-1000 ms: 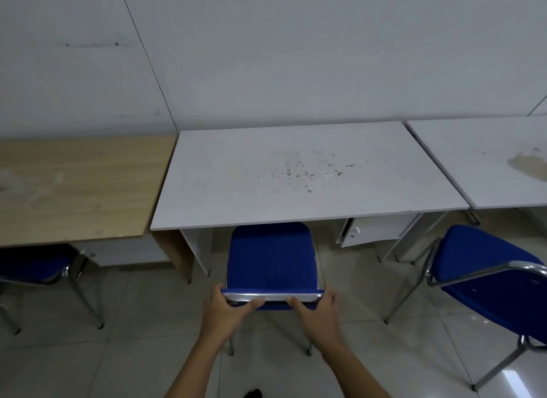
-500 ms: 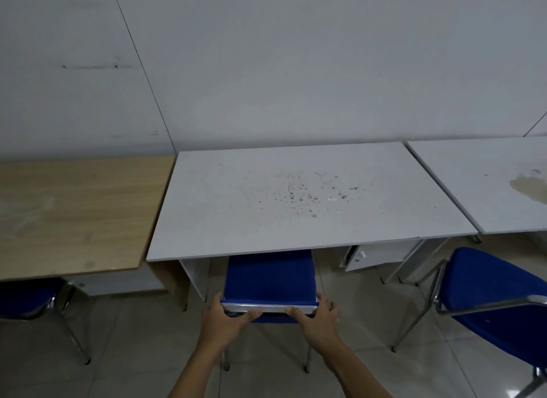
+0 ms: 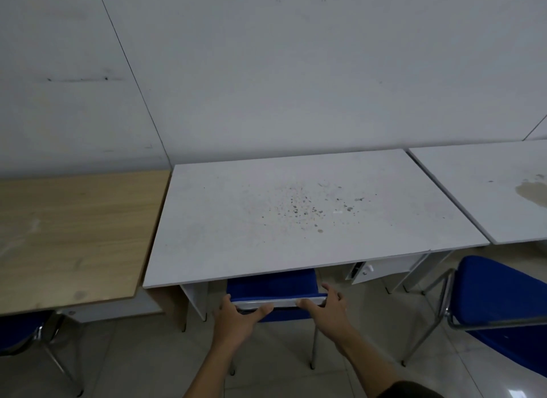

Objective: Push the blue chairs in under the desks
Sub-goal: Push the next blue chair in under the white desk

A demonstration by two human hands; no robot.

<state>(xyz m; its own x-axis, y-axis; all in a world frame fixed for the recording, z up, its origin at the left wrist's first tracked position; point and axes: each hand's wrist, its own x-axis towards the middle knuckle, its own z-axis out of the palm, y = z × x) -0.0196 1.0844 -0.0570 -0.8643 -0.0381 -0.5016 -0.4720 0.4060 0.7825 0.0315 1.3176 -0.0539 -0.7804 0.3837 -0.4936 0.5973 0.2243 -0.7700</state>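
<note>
Grey panel wall (image 3: 296, 71) across the back, vertical seam left of centre. Tiled floor (image 3: 133, 362) below.

Three benches in a row against the wall: white bench (image 3: 296, 214) centre, dark speckles on its top; wood bench (image 3: 71, 234) touching its left edge; second white bench (image 3: 488, 187) just beside its right edge, brown stain near the far right.

Right blue chair (image 3: 503, 297) out on the floor in front of the gap between the two white benches, not under either, chrome frame visible, turned at an angle. Left blue chair (image 3: 17, 329) partly under the wood bench, cut off by the frame edge.

Centre blue chair (image 3: 272, 285) mostly under the white bench: seat tucked beneath the top, only the backrest and rear legs showing in front of the bench edge. Small white drawer unit (image 3: 381, 267) under the bench to the right of it.

Left hand (image 3: 236, 320) wrapped loosely on the chrome top rail of the backrest, thumb over the top, fingers (image 3: 226, 301) behind. Right hand (image 3: 328, 308) on the rail's right end, fingers spread and half open, thumb on the rail; not a firm grip, more a flat push contact.
</note>
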